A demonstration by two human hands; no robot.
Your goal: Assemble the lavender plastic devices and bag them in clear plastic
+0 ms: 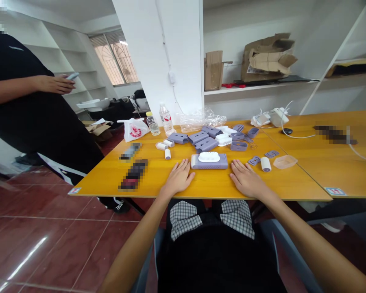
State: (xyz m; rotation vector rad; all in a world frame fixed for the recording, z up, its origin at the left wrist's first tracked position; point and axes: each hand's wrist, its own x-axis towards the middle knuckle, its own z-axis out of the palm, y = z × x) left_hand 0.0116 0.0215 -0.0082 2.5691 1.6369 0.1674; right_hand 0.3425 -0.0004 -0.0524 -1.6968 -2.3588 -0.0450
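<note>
My left hand (178,178) and my right hand (247,180) lie flat on the yellow wood-grain table (207,185), holding nothing. Between them sits a lilac plastic housing (209,161) with a white ribbed insert on top, closer to neither hand. Loose lilac shells (206,144) and white parts are spread behind it. Several white cylinders (167,154) stand to the left of my left hand. Another white cylinder (265,164) and a translucent tray (285,162) lie right of my right hand. Small coil springs (252,145) lie farther back.
A standing person's hand (56,84) holds a phone at the left. Two plastic bottles (166,119), a white bag (133,129) and clear wrap (201,120) line the table's back. A second table (311,171) with white cables adjoins at the right. Torn cardboard (268,57) sits on a shelf.
</note>
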